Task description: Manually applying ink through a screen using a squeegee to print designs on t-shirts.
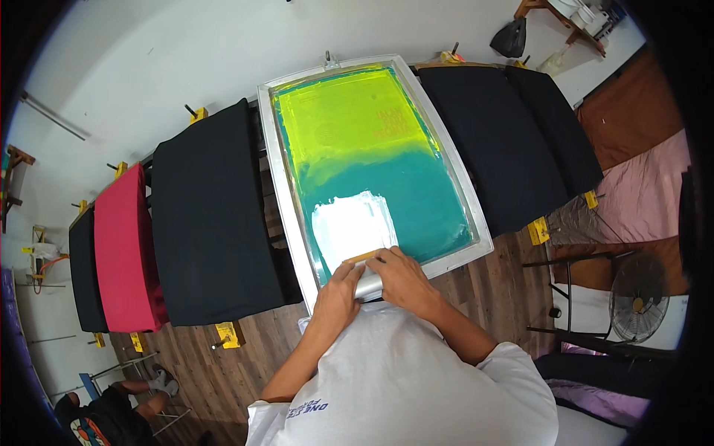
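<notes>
Both my hands grip a squeegee [363, 257], of which a tan strip shows, at the near end of a printing screen. My left hand [339, 293] is closed on its left part and my right hand [405, 276] on its right part; most of it is hidden under my fingers. The screen's silver metal frame [283, 193] surrounds teal mesh [416, 189] with a yellow-green area [327, 111] at the far half. A patch of white ink [353, 223] lies just beyond the squeegee. Whatever is under the screen is hidden.
Black fabric-covered boards [212, 215] stand left of the screen, with a red one [123, 249] further left. More black boards [491, 149] are on the right. Yellow brackets [229, 335] stick out below. A person [111, 412] sits lower left; a fan [638, 297] stands right.
</notes>
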A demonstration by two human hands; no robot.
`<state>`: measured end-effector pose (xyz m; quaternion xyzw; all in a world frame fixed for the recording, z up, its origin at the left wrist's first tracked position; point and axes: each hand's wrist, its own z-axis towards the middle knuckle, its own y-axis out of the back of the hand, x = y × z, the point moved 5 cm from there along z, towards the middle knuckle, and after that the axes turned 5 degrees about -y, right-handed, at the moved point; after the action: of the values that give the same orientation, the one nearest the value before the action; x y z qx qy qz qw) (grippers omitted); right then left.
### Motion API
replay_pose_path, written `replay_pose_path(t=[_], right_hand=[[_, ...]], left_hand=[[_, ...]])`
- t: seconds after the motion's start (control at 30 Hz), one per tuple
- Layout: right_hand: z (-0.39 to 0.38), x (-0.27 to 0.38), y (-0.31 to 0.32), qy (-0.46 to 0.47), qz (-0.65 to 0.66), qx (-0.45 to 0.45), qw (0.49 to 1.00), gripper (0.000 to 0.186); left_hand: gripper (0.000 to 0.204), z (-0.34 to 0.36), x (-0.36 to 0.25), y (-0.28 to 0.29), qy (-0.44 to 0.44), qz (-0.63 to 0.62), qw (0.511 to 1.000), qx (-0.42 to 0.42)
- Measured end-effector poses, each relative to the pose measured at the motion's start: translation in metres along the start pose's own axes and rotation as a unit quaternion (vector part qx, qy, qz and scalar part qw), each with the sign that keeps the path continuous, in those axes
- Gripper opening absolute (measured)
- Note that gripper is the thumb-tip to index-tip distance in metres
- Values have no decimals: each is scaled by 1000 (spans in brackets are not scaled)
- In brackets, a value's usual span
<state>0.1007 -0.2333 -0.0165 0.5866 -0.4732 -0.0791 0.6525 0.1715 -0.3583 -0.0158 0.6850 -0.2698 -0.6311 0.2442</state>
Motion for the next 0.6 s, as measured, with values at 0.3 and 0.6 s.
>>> replay_pose_path(t=[0.3,0.6], right_hand=[[102,-6,27,11,-67,68,995,23],[69,-5,11,47,-40,-12,998,46]], left_hand=[[40,79,34,40,-44,16,998,-36],[57,49,34,15,-38,14,995,-95]])
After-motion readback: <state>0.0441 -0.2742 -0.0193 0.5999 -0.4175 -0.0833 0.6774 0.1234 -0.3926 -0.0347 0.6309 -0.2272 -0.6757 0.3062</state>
